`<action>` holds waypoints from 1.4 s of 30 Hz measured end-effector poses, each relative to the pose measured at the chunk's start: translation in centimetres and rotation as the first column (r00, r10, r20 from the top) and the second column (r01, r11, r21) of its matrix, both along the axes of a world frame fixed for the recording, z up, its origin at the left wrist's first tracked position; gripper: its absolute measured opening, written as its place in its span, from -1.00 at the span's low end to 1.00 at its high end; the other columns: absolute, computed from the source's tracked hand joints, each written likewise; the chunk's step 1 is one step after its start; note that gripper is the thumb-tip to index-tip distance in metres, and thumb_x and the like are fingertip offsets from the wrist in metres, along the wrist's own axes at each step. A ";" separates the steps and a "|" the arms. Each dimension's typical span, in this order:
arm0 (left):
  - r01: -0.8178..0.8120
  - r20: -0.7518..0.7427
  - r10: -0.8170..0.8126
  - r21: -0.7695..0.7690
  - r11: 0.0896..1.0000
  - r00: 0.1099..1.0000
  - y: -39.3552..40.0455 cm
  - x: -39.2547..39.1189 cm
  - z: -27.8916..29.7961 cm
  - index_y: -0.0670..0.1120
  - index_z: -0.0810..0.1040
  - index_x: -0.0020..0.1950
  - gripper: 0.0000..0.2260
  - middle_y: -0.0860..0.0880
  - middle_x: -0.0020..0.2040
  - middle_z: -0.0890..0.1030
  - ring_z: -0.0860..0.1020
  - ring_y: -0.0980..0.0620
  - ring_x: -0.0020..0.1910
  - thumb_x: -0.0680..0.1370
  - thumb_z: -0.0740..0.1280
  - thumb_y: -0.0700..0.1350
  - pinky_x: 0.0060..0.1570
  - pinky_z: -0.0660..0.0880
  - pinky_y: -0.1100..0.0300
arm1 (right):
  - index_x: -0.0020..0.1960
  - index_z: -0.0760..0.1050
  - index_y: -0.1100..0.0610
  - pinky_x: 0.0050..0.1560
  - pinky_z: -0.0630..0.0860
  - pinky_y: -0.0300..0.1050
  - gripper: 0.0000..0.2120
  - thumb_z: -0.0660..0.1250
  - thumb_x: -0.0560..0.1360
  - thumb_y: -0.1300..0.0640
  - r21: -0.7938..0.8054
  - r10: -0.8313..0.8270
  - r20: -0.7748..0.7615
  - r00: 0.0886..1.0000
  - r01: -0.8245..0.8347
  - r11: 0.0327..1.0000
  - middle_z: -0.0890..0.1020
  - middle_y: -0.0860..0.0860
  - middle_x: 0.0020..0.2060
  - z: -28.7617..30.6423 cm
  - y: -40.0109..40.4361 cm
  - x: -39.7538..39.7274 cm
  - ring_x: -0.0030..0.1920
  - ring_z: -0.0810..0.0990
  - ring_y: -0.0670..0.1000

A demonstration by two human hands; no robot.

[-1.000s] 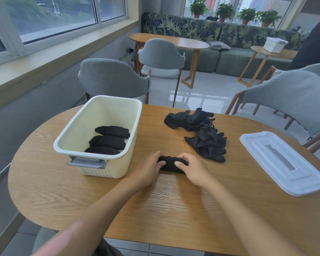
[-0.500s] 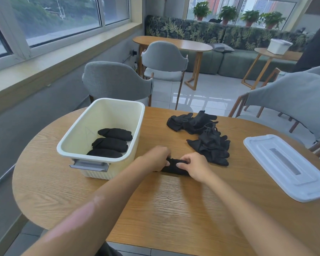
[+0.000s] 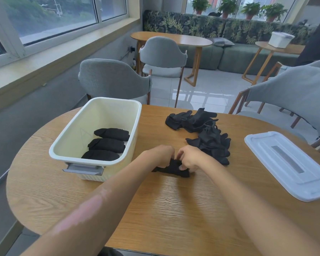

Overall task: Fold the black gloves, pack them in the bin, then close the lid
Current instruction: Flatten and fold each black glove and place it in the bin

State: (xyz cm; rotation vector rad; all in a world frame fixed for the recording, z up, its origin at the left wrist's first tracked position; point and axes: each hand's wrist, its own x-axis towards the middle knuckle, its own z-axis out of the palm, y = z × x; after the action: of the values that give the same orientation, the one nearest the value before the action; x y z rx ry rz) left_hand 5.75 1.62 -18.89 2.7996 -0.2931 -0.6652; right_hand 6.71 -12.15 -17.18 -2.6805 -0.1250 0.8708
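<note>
A rolled black glove bundle point(image 3: 175, 169) lies on the wooden table point(image 3: 155, 209) in front of me. My left hand point(image 3: 160, 156) grips its left end and my right hand point(image 3: 189, 158) pinches its right end, fingers curled into the fabric. To the left stands the cream bin point(image 3: 76, 137), open, with three folded black glove bundles point(image 3: 107, 145) side by side inside. A loose pile of unfolded black gloves point(image 3: 205, 133) lies behind my hands. The white lid point(image 3: 288, 163) rests flat at the table's right side.
Grey chairs stand behind the table at the left point(image 3: 113, 80) and at the right point(image 3: 294, 93). Further back are another wooden table point(image 3: 174, 39), a green sofa point(image 3: 229, 54) and a side table with a white box point(image 3: 280, 39). Windows run along the left wall.
My hands have drawn closer together on the glove bundle, and the fingers now curl into it, where before they lay flat on its ends. The view has shifted slightly.
</note>
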 end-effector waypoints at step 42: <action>0.051 0.347 0.002 -0.143 0.988 0.938 6.5 -8.2 17.3 0.02 0.47 0.04 -0.88 0.00 -0.02 0.55 0.50 0.02 -0.06 0.59 0.33 -0.19 -0.32 0.26 0.34 | 0.17 0.53 -0.04 -0.16 0.48 -0.32 -0.69 0.41 0.53 0.29 0.297 0.195 0.226 0.955 -0.258 0.919 0.61 -0.14 -0.01 15.4 3.1 -5.3 -0.07 0.58 -0.18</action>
State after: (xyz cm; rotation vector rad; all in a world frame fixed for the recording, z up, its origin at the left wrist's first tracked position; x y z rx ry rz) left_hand -2.49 8.15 -1.59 2.7565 -0.4245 -0.1396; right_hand 1.40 -9.06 -1.76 -2.4598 -0.5843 0.5879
